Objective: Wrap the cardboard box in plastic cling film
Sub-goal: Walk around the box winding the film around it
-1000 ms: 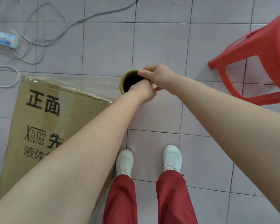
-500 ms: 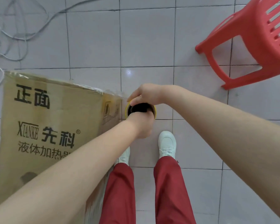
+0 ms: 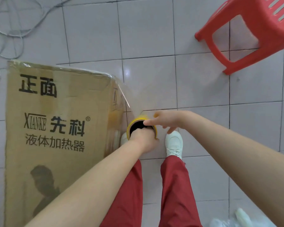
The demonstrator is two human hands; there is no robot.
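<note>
The left hand (image 3: 143, 136) grips the film roll (image 3: 129, 128), fingers curled down inside its hollow core. The right hand (image 3: 166, 120) is loosely spread, one finger on the far rim. Film (image 3: 131, 99) stretches away to the cardboard box (image 3: 56, 128) just left.

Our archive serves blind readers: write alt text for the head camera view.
A person's left hand grips a cling film roll by its core, film stretched to the corner of a cardboard box; the right hand touches the roll's rim. A red stool stands nearby.
</note>
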